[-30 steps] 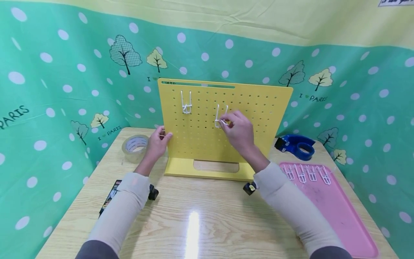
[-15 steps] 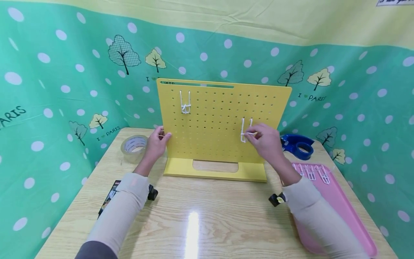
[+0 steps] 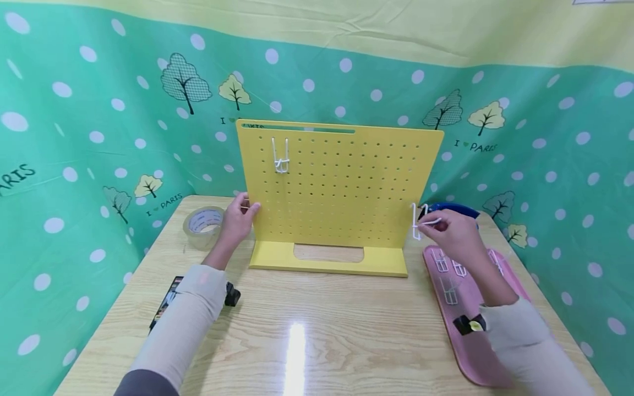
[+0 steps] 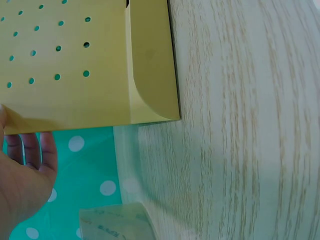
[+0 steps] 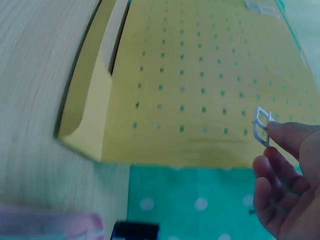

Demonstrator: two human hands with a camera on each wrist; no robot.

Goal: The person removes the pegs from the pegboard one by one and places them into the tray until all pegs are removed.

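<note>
A yellow pegboard (image 3: 327,190) stands upright on its flat base. My left hand (image 3: 238,217) grips its left edge, thumb at the front and fingers reaching behind, as the left wrist view (image 4: 25,185) also shows. One white wire hook (image 3: 280,165) hangs near the board's upper left. Just off the right edge, my right hand (image 3: 453,234) pinches another white wire hook (image 3: 415,225) between thumb and fingers; in the right wrist view part of this hook (image 5: 260,127) shows at the thumb tip. Several more white hooks (image 3: 449,291) lie in the pink tray (image 3: 475,363), partly hidden by my right arm.
A roll of clear tape (image 3: 203,228) sits left of the board. Behind my right hand is a blue tape dispenser (image 3: 453,208), mostly covered. A dark, printed flat object (image 3: 165,302) lies beneath my left forearm. A patterned green curtain (image 3: 317,88) hangs behind the table (image 3: 277,319).
My right hand has carried the white hook from in front of the board's middle, right and downward, past its right edge toward the tray. The left hand keeps its hold on the board.
</note>
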